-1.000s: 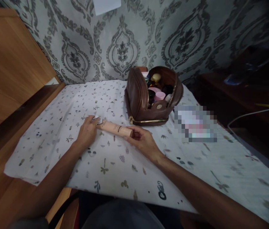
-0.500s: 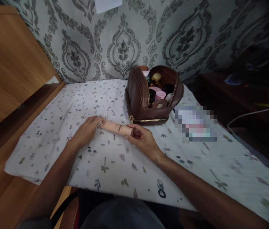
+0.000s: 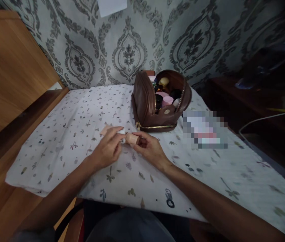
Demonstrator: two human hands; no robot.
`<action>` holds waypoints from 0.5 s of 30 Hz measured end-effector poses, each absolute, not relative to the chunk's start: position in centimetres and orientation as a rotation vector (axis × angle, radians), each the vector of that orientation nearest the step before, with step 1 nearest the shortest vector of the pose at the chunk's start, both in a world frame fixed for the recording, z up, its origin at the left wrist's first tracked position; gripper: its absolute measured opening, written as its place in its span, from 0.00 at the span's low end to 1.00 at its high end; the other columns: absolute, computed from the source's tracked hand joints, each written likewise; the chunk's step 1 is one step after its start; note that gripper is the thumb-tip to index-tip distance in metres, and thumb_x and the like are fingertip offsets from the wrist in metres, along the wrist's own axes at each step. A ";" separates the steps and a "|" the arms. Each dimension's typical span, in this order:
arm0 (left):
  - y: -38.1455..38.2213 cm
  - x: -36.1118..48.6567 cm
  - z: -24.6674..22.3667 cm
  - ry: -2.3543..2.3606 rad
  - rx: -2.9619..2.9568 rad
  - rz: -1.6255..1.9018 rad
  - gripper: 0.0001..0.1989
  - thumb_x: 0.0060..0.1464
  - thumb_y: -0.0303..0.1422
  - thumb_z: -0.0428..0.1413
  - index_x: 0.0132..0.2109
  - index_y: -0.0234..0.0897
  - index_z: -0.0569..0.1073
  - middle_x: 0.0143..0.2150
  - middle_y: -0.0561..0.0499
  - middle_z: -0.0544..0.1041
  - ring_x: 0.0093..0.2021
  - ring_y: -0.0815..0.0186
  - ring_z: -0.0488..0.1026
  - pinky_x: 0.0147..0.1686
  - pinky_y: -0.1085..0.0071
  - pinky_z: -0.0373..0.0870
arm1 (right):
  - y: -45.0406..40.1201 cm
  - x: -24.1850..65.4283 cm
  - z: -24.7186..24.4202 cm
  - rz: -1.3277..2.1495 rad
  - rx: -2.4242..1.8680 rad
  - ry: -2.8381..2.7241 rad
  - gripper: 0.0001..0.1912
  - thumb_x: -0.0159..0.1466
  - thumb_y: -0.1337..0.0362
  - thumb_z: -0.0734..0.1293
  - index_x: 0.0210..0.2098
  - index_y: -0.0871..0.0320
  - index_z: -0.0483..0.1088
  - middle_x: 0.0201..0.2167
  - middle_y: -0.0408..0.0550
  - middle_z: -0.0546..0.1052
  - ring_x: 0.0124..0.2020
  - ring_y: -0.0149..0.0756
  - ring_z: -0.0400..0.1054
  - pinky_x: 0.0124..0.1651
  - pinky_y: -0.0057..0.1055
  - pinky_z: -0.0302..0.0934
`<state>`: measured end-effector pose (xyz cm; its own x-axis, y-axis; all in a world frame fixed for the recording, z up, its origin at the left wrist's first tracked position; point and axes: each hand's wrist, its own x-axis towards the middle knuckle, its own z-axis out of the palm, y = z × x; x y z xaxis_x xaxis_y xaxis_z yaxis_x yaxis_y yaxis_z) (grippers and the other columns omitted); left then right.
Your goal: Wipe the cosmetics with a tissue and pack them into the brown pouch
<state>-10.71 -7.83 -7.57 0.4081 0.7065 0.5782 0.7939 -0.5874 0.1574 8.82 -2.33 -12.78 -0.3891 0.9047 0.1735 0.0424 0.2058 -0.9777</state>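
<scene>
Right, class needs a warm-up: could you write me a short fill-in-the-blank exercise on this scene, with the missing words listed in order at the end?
The cap end of the peach tube is held by the person's ____ hand. The left hand covers the ____ of the tube, leaving both ends showing. The brown bag stands ____, so its contents can be seen. Beneath the bag, the cloth with small printed motifs has a ____ background.

Missing words: right; middle; open; white.
</scene>
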 end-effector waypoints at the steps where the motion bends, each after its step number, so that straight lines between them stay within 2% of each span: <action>1: -8.0 -10.0 -7.6 -1.260 -2.553 -0.901 0.15 0.60 0.20 0.48 0.52 0.31 0.70 0.57 0.35 0.72 0.58 0.55 0.71 0.55 0.58 0.75 | -2.3 8.8 -12.8 1.290 -0.898 -1.641 0.18 0.56 0.62 0.72 0.47 0.57 0.74 0.39 0.47 0.81 0.36 0.36 0.76 0.40 0.33 0.73; 6: -7.5 -9.9 -8.5 -1.097 -2.553 -0.872 0.15 0.65 0.20 0.45 0.55 0.32 0.68 0.54 0.37 0.73 0.57 0.57 0.72 0.56 0.58 0.75 | -2.4 8.7 -13.0 1.285 -0.884 -1.662 0.17 0.56 0.63 0.71 0.45 0.57 0.74 0.38 0.46 0.80 0.36 0.36 0.76 0.40 0.33 0.73; 15: -5.3 -15.6 -10.4 -1.502 -2.358 -0.845 0.15 0.64 0.22 0.45 0.48 0.34 0.74 0.53 0.41 0.75 0.54 0.58 0.74 0.55 0.58 0.75 | -2.7 8.8 -12.6 1.287 -0.924 -1.685 0.16 0.57 0.65 0.71 0.46 0.56 0.74 0.41 0.48 0.80 0.38 0.38 0.76 0.43 0.37 0.74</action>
<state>-15.64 -5.31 -10.36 0.3119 0.7570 0.5741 0.8838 -0.4530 0.1172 8.82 -2.68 -12.56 -0.4084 0.8980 0.1639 0.0778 0.2131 -0.9739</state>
